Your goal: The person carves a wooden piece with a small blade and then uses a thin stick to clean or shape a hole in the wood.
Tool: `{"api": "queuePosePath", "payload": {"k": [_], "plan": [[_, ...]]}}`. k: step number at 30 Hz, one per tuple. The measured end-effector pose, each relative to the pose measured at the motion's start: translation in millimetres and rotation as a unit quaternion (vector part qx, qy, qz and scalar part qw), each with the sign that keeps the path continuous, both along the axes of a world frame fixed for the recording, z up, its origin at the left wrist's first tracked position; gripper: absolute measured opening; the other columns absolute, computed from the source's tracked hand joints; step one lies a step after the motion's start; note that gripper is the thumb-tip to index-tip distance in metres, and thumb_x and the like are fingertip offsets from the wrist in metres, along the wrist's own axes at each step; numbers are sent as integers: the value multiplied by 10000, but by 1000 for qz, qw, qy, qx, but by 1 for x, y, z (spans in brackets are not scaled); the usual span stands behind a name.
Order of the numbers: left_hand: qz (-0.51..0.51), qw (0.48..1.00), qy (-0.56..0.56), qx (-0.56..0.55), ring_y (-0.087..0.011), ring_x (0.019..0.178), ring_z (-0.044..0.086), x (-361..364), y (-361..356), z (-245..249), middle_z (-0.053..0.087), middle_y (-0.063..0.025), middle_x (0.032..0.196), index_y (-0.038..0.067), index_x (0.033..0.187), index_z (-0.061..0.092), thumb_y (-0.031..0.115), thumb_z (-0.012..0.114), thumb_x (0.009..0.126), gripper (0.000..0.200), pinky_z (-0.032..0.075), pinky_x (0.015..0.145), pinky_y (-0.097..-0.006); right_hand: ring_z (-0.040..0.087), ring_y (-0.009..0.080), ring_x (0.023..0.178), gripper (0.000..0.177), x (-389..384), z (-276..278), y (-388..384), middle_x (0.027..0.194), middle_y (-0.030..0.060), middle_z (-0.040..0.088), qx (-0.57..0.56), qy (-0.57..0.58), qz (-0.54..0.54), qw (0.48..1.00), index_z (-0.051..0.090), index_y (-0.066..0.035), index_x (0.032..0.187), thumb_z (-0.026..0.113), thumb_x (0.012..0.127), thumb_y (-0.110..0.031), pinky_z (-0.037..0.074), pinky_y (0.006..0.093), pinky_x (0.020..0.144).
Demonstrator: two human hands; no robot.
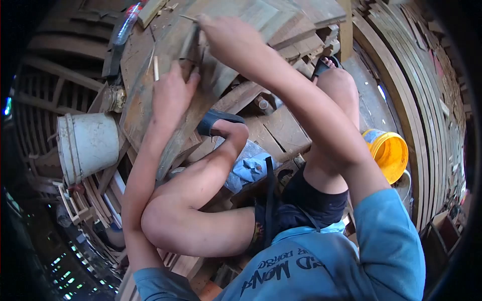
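My left hand [172, 93] and my right hand [228, 37] are closed on either side of what looks like a wooden hand plane [190, 46]. Motion blurs the tool, and my fingers hide much of it. A pale stick end, like a handle, pokes out beyond each hand. Beneath the tool lies a wide wooden board [251, 20], resting on the plank worktop [138, 95]. My right hand is farther forward than my left.
A white bucket [90, 145] stands at left, a yellow bucket [391, 155] at right. A plastic bottle [128, 22] lies at the upper left. Long planks [406, 100] line the right side. My bent legs and sandalled feet flank the wood, near a blue cloth [251, 168].
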State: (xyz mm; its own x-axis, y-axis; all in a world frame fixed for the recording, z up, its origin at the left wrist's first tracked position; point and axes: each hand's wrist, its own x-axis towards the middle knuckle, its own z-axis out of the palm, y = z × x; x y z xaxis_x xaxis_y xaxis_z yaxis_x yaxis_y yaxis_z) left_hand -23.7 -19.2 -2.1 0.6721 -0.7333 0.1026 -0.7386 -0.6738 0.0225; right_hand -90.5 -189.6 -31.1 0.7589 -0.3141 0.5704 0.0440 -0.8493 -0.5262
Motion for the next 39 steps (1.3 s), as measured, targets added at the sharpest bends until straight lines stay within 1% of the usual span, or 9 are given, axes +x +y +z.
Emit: {"api": "queuePosePath", "payload": {"k": [2,3,4,7,8,10,11,23,39], "plan": [[23,1000,7,8,-463,774,657,-3,-2,3,655,-297,788,-45,953,579,358,636,890,412,533,698,-536,656,393,806,412,-43,12,-9,842,222,671,8,134,-15,991,658,-79,1192,490,820,-30,518,495,739],[35,999,13,21,-447,764,665,-4,-5,4,660,-289,788,-38,949,585,357,638,887,403,539,681,-529,681,386,831,287,-56,21,-18,894,213,692,47,174,-26,983,727,-71,1026,522,824,-70,544,461,771],[39,999,6,24,-430,739,674,-5,-5,4,661,-275,755,-30,946,590,368,633,887,405,550,659,-510,675,397,813,347,-60,22,-34,843,224,686,125,134,18,983,693,-77,1139,514,842,-91,534,469,742],[19,999,-31,-2,-432,708,672,-4,-1,-1,652,-267,708,-29,939,586,382,627,888,417,553,639,-501,603,174,586,315,-59,23,-59,661,118,625,255,78,-8,964,668,-50,1175,547,930,-208,499,344,539],[26,999,-23,3,-432,700,671,-5,-2,0,648,-260,691,-25,927,583,389,621,887,418,555,637,-500,603,174,586,315,-59,21,-60,661,118,625,251,72,-8,965,668,-50,1175,547,930,-208,499,344,539],[35,999,-13,5,-430,708,672,-7,-5,3,650,-262,702,-24,926,583,390,621,885,418,554,641,-501,401,50,528,275,-58,22,-61,684,-55,474,483,68,32,872,653,-51,1150,526,987,-233,318,224,478],[47,999,5,16,-427,716,673,-8,-4,4,652,-265,712,-23,926,583,391,620,883,419,554,644,-502,409,46,554,224,-59,24,-61,700,-60,455,515,66,36,854,638,-77,1085,516,992,-241,325,210,488],[49,998,8,-32,-451,823,660,-12,3,18,672,-278,872,-32,1005,594,503,600,890,547,519,720,-529,425,52,604,245,-43,20,-49,716,-43,463,552,71,127,821,689,-51,1001,513,967,-218,346,211,504],[48,994,36,-90,-418,1024,594,5,18,3,599,-259,1103,-54,1129,605,392,635,896,504,474,877,-481,403,49,590,244,-36,17,-35,679,-49,465,541,110,253,794,684,-5,1004,550,965,-205,332,212,548]]}}
